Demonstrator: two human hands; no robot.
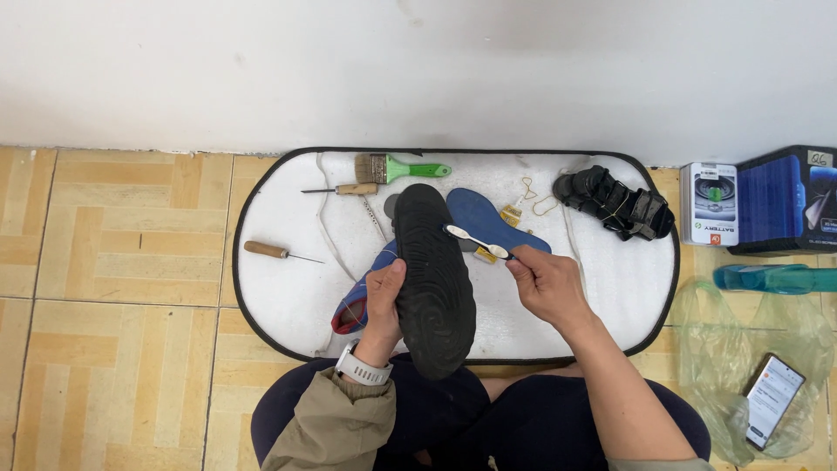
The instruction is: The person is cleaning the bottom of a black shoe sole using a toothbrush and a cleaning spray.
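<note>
My left hand point(384, 301) grips a shoe turned upside down, its black rubber sole point(433, 279) facing up and its blue and red upper showing at the left. My right hand point(545, 283) pinches the handle of a small white brush point(475, 240), whose head rests on the sole near the toe end. Behind the shoe a blue insole point(488, 218) lies flat on the white mat point(288, 288).
On the mat lie a green-handled paintbrush point(401, 167), two wooden-handled awls point(277, 253) point(344, 188), a black sandal point(619, 205) and some thread. To the right are a small box point(708, 203), a dark blue box point(780, 199), a teal bottle point(772, 278) and a phone point(772, 399) on a plastic bag.
</note>
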